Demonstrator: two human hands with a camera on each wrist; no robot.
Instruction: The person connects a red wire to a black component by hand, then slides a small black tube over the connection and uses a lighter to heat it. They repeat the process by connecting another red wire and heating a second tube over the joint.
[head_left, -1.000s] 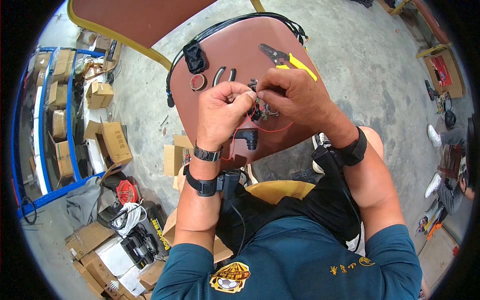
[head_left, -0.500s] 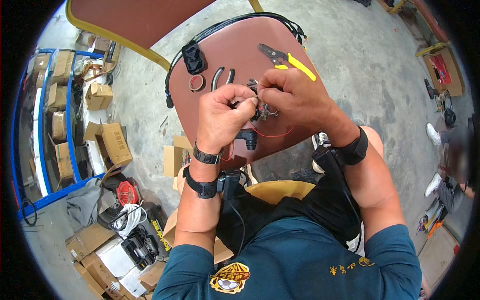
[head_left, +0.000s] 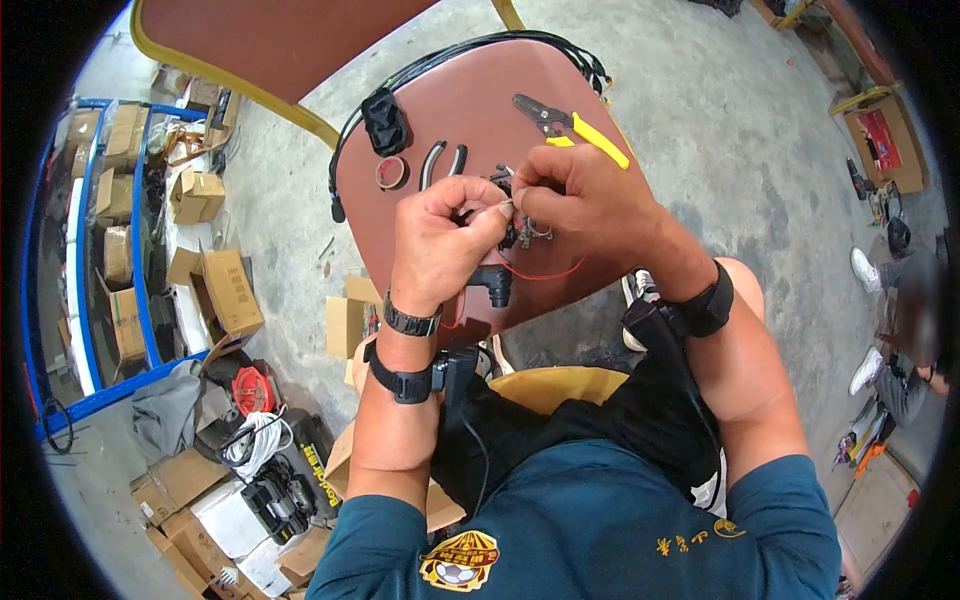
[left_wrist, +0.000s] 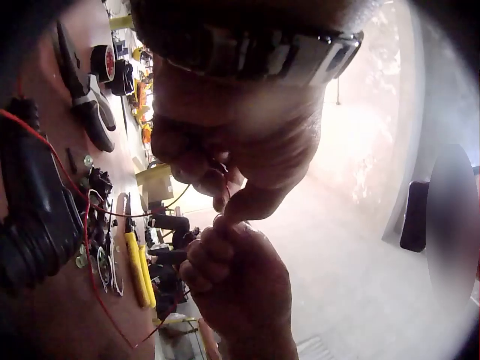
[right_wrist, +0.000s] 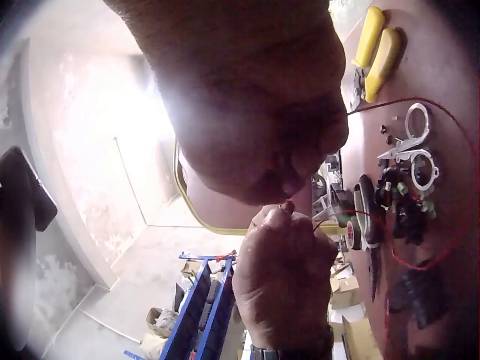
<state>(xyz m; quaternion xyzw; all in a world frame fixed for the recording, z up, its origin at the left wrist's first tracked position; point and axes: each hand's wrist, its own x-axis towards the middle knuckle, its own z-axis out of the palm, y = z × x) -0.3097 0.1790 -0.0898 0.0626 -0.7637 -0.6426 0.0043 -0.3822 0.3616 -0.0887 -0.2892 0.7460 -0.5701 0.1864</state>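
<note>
Left hand (head_left: 440, 235) and right hand (head_left: 590, 195) meet over a red wire (head_left: 540, 274).
Nearest, a black elbow-shaped fitting (head_left: 495, 284) lies on the brown chair seat (head_left: 480, 100) beside the wire's slack; above the seat, the fingers of both hands pinch the wire, tips touching. Past them rest a tape roll (head_left: 391, 173) and yellow-handled pliers (head_left: 597, 139); black cables (head_left: 480, 42) skirt the far edge.

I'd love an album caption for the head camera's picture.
Left hand and right hand close together over a reddish seat with a red wire and yellow-handled pliers.
</note>
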